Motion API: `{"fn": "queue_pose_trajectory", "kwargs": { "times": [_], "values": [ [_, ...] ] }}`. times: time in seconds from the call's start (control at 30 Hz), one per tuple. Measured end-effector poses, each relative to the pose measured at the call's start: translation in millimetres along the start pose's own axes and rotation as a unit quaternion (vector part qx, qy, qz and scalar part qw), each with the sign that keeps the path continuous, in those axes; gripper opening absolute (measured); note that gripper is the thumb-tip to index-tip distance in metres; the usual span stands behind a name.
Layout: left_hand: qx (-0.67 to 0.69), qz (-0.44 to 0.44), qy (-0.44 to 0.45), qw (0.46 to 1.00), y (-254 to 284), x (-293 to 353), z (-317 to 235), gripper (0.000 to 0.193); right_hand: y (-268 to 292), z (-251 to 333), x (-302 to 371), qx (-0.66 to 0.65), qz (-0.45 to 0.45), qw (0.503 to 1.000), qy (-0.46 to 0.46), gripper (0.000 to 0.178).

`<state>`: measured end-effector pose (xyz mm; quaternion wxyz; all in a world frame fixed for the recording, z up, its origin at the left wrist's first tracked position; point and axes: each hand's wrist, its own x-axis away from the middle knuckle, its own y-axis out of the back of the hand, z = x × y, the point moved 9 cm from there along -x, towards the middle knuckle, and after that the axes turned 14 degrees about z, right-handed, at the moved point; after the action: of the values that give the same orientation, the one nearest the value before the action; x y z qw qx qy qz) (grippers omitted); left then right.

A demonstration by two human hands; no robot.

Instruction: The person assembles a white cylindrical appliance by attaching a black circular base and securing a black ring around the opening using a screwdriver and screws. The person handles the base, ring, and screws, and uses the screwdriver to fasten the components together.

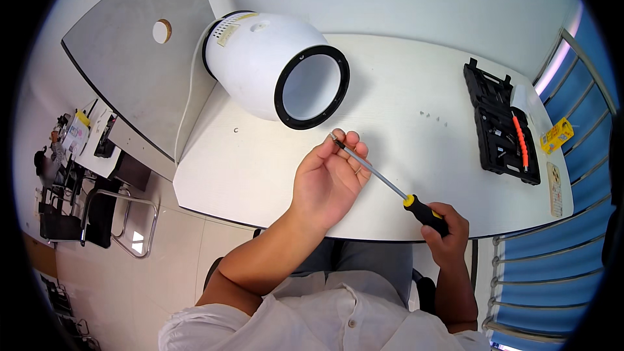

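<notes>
While left grip (pixel 330 185) pinches one screwdriver (pixel 383 179) near tip, right grip (pixel 447 235) clasping handle (pixel 421 210), one tool case (pixel 483 140)

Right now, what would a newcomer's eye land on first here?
First, the big white barrel-shaped housing on its side at the table's back left, its black-ringed open end facing forward. Then the screwdriver at front centre, right hand on the handle, left hand at the tip. Far right: an open black tool case with an orange-red rod.
</notes>
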<state>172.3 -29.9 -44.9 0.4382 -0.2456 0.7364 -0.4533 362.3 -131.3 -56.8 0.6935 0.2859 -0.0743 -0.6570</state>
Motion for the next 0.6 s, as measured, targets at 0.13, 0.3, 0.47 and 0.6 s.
{"fn": "queue_pose_trajectory", "kwargs": {
  "times": [0.13, 0.3, 0.47, 0.6],
  "values": [
    [0.001, 0.005, 0.003, 1.000, -1.9, -0.2, 3.7, 0.015, 0.8, -0.9, 0.9, 0.007, -0.005, 1.000, 0.007, 0.034],
    [0.006, 0.019, 0.004, 1.000, -8.9, -3.0, 7.9, 0.014, 1.9, -2.7, 2.4, -0.006, -0.010, 1.000, 0.005, 0.034],
    [0.008, 0.018, -0.010, 1.000, -11.5, -4.9, 10.4, 0.014, 2.8, -3.2, 2.9, -0.024, -0.008, 1.000, 0.002, 0.034],
    [0.001, 0.029, -0.013, 0.999, -12.7, -7.2, 11.1, 0.015, 3.5, -4.5, 3.5, -0.024, -0.007, 1.000, 0.004, 0.034]
  ]
}}
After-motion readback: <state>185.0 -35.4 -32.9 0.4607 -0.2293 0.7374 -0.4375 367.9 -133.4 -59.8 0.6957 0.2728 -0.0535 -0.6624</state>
